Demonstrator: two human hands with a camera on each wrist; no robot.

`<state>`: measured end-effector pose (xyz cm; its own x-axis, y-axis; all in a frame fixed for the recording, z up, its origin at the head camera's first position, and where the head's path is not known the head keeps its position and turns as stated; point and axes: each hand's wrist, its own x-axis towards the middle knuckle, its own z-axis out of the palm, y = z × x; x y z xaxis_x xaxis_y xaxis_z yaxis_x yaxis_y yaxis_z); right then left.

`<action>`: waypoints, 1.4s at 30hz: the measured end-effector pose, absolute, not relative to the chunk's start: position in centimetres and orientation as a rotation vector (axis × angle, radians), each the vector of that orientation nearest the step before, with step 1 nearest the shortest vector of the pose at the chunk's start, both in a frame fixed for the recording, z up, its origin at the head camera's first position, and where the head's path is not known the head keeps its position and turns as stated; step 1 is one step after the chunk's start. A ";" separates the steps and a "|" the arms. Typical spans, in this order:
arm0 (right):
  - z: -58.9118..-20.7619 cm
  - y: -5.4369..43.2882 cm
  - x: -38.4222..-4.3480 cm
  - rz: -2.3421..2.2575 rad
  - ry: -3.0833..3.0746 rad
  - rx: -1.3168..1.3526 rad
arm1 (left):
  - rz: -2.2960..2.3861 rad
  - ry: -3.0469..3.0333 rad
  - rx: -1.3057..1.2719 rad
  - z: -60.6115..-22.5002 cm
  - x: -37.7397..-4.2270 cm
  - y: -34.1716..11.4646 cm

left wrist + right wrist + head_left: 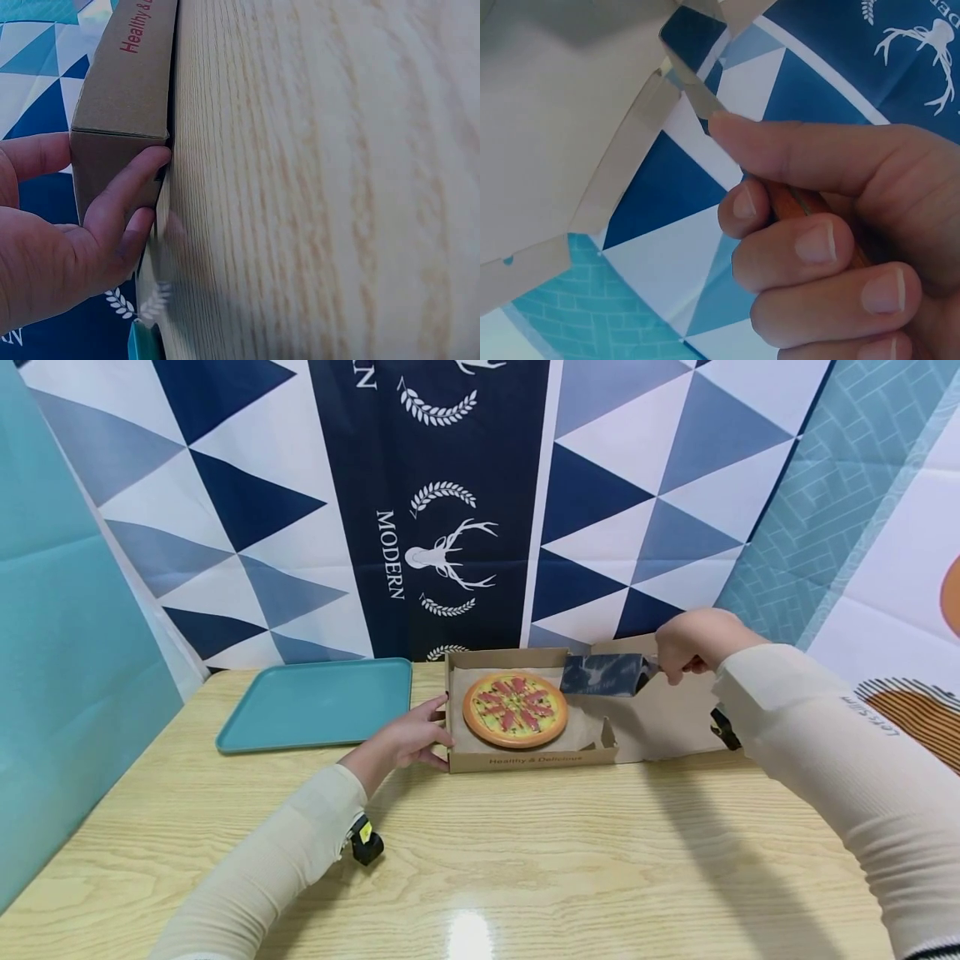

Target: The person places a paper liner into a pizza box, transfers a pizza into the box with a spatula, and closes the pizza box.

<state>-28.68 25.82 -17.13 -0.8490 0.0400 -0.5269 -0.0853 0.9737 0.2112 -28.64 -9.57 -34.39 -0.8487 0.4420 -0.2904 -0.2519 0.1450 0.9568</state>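
Note:
A cardboard pizza box (536,762) lies with its lid (675,718) folded out to the right. A round toy pizza (515,710) rests inside on brown paper. My left hand (412,737) touches the box's left side, fingers spread; in the left wrist view the left hand (82,232) has a fingertip at the front lower corner. My right hand (693,643) grips a pizza server by its handle, which looks brown in the right wrist view (784,202). Its shiny flat blade (602,675) hangs over the box, just right of the pizza, reflecting the backdrop.
A teal tray (318,703) lies left of the box on the wooden table (525,852). Behind the box stands a patterned cloth backdrop (465,460), with more cloth on both sides. A small black device (365,842) is on the left wrist.

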 end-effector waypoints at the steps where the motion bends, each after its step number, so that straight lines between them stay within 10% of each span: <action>1: -17.1 26.1 -28.6 0.271 2.562 -0.038 | 1.755 1.909 0.177 -34.4 -28.7 -9.5; 42: -23.2 29.9 -25.6 -0.579 2.477 -0.271 | 1.670 2.150 0.126 -34.9 -27.8 -9.9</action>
<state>-25.55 29.85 -23.25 -0.8140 -0.3128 -0.4894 -0.0635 0.8855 -0.4603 -27.81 -9.87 -34.87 -0.9105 0.3175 -0.2648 -0.1779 0.2773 0.9442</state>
